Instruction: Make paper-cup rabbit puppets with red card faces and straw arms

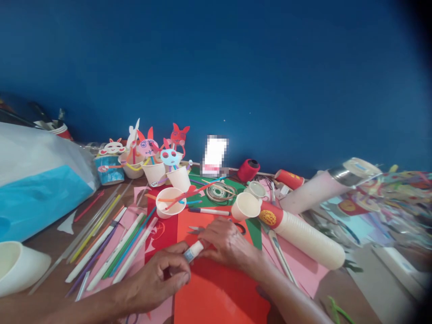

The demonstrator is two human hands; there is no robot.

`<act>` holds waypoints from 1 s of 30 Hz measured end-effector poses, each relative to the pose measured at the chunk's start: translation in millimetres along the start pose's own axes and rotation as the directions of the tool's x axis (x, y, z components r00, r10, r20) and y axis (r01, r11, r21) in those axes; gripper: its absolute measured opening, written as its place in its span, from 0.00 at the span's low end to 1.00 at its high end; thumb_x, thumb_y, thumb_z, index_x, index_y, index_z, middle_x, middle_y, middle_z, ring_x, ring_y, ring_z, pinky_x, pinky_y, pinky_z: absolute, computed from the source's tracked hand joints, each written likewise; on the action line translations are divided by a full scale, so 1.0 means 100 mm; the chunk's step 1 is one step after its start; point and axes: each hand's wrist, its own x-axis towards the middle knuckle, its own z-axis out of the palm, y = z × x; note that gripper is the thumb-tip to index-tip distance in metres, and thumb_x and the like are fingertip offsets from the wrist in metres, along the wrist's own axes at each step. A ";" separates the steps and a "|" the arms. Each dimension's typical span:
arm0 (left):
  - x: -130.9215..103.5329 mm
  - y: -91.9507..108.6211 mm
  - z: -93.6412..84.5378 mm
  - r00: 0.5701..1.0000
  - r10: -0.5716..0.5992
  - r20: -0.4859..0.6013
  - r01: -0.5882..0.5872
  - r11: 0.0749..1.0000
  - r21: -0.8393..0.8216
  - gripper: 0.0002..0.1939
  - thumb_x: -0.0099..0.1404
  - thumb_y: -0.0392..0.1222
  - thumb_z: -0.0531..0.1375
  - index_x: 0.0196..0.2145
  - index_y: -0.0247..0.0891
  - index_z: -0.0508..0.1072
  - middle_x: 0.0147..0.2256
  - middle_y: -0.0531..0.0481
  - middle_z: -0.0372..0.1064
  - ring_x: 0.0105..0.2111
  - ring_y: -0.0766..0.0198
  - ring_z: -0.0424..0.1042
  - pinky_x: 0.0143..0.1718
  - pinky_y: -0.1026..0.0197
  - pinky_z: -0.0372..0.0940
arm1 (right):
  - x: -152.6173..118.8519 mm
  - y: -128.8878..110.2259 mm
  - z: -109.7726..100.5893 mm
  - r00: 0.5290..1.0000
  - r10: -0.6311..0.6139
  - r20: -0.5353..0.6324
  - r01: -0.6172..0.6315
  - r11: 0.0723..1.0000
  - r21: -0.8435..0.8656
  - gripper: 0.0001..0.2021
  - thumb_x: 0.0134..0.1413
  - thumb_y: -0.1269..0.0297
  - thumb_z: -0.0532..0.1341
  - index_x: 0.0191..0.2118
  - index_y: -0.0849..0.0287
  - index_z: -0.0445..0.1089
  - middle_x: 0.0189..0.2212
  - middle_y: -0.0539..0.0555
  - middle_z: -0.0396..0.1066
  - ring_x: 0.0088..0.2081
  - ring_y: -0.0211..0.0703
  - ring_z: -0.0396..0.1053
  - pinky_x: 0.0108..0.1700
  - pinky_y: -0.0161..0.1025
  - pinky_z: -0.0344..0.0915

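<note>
My left hand [164, 274] has its fingers curled round a small white tube with a blue label [193, 253], tilted over the red-orange paper [219, 292]. My right hand [226, 240] is closed at the tube's upper end; its fingertips are partly hidden. Scissors [195, 230] lie beneath the right hand, with the blades and a dark handle loop showing on either side. Beyond the hands is a marker with a dark cap [211, 211]. A paper cup [170, 204] holding red and blue strips stands behind the left hand.
Paper cups with animal-face cutouts [148, 146] stand at the back left. Straws and markers [114, 252] lie on the left. A long stack of paper cups [307, 236] and an upright cup [245, 206] are on the right. Behind are red thread [249, 170] and a blue wall [216, 67].
</note>
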 end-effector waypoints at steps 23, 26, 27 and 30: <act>0.02 -0.01 -0.03 0.999 -0.006 -0.033 -0.004 0.957 -0.291 0.08 0.53 0.41 0.56 0.20 0.36 0.66 0.25 0.55 0.58 0.26 0.69 0.57 0.29 0.66 0.53 | -0.01 -0.04 -0.14 0.960 0.226 0.168 -0.281 0.802 0.527 0.09 0.53 0.63 0.58 0.40 0.59 0.69 0.31 0.51 0.71 0.31 0.36 0.67 0.34 0.33 0.62; 0.02 -0.03 -0.02 0.999 -0.008 -0.048 -0.008 0.940 -0.341 0.09 0.52 0.41 0.56 0.19 0.35 0.65 0.23 0.54 0.59 0.25 0.69 0.57 0.29 0.65 0.53 | -0.03 -0.07 -0.06 0.949 0.257 0.183 -0.316 0.777 0.544 0.09 0.54 0.63 0.57 0.39 0.60 0.69 0.30 0.50 0.70 0.30 0.36 0.66 0.33 0.32 0.61; 0.02 -0.04 -0.02 0.999 -0.011 -0.047 -0.006 0.935 -0.356 0.09 0.52 0.41 0.56 0.19 0.35 0.65 0.23 0.54 0.59 0.25 0.69 0.57 0.28 0.66 0.53 | -0.04 -0.08 -0.04 0.944 0.266 0.195 -0.330 0.769 0.547 0.09 0.54 0.63 0.57 0.38 0.60 0.68 0.29 0.50 0.70 0.29 0.35 0.65 0.33 0.32 0.60; 0.03 -0.06 -0.02 0.999 -0.035 -0.016 0.025 0.906 -0.422 0.09 0.52 0.42 0.56 0.19 0.35 0.63 0.22 0.55 0.58 0.22 0.72 0.55 0.24 0.67 0.51 | -0.04 -0.10 0.00 0.934 0.285 0.217 -0.358 0.757 0.547 0.09 0.54 0.62 0.56 0.37 0.60 0.68 0.28 0.49 0.68 0.28 0.35 0.63 0.32 0.32 0.59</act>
